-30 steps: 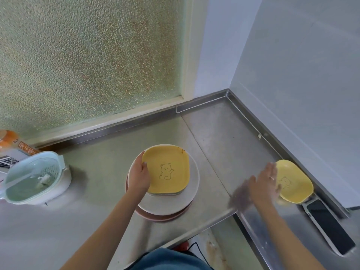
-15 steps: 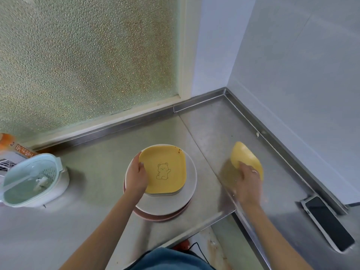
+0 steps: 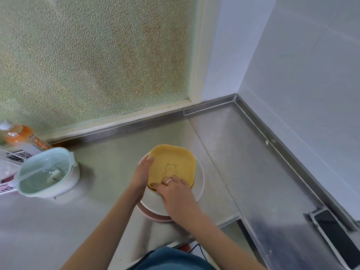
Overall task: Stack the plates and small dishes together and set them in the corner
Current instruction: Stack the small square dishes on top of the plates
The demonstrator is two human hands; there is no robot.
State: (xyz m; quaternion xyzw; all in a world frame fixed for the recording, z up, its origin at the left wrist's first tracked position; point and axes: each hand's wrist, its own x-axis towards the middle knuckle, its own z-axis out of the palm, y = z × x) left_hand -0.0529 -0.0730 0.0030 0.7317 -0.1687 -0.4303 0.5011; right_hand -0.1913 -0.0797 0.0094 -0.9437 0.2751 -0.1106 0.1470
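We see a matt yellow dish (image 3: 171,164) under our right hand (image 3: 176,195), seemingly plastic, on a smooth white plate (image 3: 199,179). Around both hands spreads a brushed-metal counter (image 3: 229,152), dully reflective; beyond our left hand (image 3: 142,172), pebbled frosted glass (image 3: 93,59).

Steel counter (image 3: 109,209), plate stack (image 3: 199,184), strainer bowl (image 3: 46,176), phone (image 3: 339,240) (face up)
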